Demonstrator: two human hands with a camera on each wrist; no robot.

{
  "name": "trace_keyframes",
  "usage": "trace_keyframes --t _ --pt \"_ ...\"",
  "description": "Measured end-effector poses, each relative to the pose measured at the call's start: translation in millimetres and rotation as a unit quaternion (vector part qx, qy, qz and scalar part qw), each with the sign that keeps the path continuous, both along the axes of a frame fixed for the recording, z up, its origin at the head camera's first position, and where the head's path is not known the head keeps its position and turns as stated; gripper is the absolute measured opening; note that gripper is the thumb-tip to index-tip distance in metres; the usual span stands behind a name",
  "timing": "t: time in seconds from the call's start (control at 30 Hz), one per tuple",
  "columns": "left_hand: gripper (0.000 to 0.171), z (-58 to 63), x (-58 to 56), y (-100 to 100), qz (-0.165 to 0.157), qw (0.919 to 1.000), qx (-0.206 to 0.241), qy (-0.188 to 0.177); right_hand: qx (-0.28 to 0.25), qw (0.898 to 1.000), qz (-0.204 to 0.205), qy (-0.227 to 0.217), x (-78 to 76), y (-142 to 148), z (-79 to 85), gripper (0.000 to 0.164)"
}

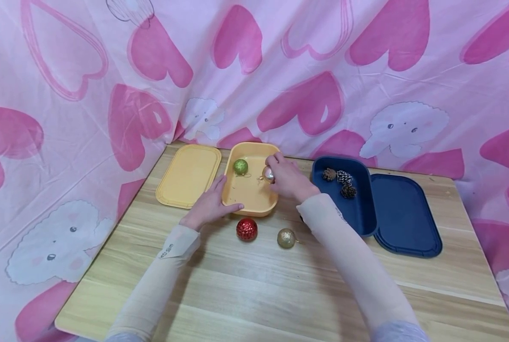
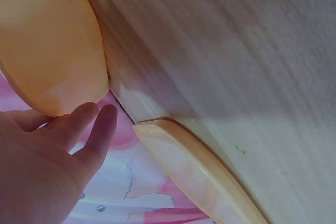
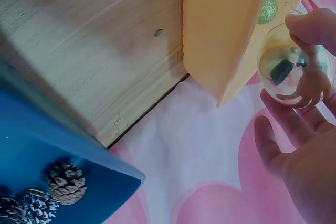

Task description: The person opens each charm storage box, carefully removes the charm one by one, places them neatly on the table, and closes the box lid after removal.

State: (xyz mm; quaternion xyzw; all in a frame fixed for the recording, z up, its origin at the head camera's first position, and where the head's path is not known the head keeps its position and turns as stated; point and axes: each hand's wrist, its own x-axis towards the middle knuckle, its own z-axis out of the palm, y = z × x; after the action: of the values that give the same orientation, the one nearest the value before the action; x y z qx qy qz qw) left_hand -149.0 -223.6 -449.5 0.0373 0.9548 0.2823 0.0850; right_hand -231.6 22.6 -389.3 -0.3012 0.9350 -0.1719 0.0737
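Note:
My right hand [image 1: 287, 176] grips a shiny, mirror-like Christmas ball [image 3: 294, 66] over the right side of the yellow box [image 1: 254, 206]. The ball's loop points left in the head view. On the box floor at the far left is a green glitter ball [image 1: 240, 166]. My left hand [image 1: 209, 204] rests against the box's near left side, its fingers extended along the rim and its thumb at the front edge. In front of the box, a red textured ball [image 1: 247, 230] and a gold glitter ball [image 1: 286, 238] lie on the wooden table [image 1: 246, 294].
A yellow lid [image 1: 190, 175] lies left of the yellow box. To the right stands a navy box [image 1: 357, 221] with several pine cones [image 1: 344, 178] inside, its navy lid [image 1: 406, 216] beside it. A pink heart-patterned cloth [image 1: 237, 109] hangs behind the table.

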Motion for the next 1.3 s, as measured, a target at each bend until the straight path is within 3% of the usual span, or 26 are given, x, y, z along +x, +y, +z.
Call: trace_keyframes --t 0.27,0.63,0.83,1.0,1.13,1.3 --pt "0.116 -6.8 -2.1 0 0.02 0.9973 0.071 0.001 -0.05 0.998 -0.03 -0.021 4.8 12 4.2 0.056" --pt "0.111 -10.4 -1.0 -3 0.04 0.9824 0.182 -0.018 -0.079 0.995 -0.051 -0.019 13.7 31 17.1 0.062" --pt "0.089 -10.1 -0.4 -6 0.05 0.9683 0.242 -0.037 -0.111 0.992 -0.065 -0.016 20.2 51 26.2 0.06" --pt "0.064 -7.1 2.6 -9 0.099 0.9588 0.262 -0.05 -0.146 0.987 -0.073 0.004 25.8 66 33.7 0.055" --pt "0.046 -4.3 3.6 -10 0.141 0.9415 0.3 -0.061 -0.156 0.984 -0.084 0.006 32.2 75 39.4 0.056" --pt "0.044 -5.2 2.1 -11 0.171 0.9289 0.32 -0.075 -0.159 0.982 -0.1 0.011 40.8 84 42.8 0.056"
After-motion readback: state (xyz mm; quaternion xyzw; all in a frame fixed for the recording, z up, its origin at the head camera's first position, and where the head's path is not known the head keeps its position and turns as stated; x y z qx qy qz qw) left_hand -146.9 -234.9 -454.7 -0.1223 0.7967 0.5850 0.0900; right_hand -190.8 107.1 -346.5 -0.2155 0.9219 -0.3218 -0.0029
